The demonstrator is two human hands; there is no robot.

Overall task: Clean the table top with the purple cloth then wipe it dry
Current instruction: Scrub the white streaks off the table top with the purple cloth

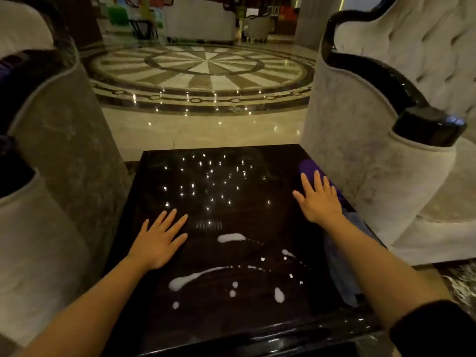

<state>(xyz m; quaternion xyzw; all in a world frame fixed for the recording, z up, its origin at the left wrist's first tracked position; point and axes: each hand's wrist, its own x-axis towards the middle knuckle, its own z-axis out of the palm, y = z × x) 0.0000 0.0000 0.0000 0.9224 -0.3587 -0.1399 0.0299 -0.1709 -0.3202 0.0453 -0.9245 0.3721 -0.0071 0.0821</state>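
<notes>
A dark glossy square table (pixel 231 202) fills the lower middle of the head view. White foamy streaks and drops (pixel 195 278) lie on its near half. A purple cloth (pixel 309 167) rests at the table's far right edge. My right hand (pixel 318 198) lies flat with fingers spread, its fingertips over the near end of that cloth. A blue cloth (pixel 342 253) lies along the right edge, partly hidden under my right forearm. My left hand (pixel 159 238) rests flat and open on the left side of the table top, holding nothing.
A pale upholstered armchair (pixel 373 163) with a black glossy arm cap stands close on the right. Another armchair (pixel 59 155) stands close on the left. Beyond the table's far edge lies a shiny marble floor (pixel 203 70) with a round pattern.
</notes>
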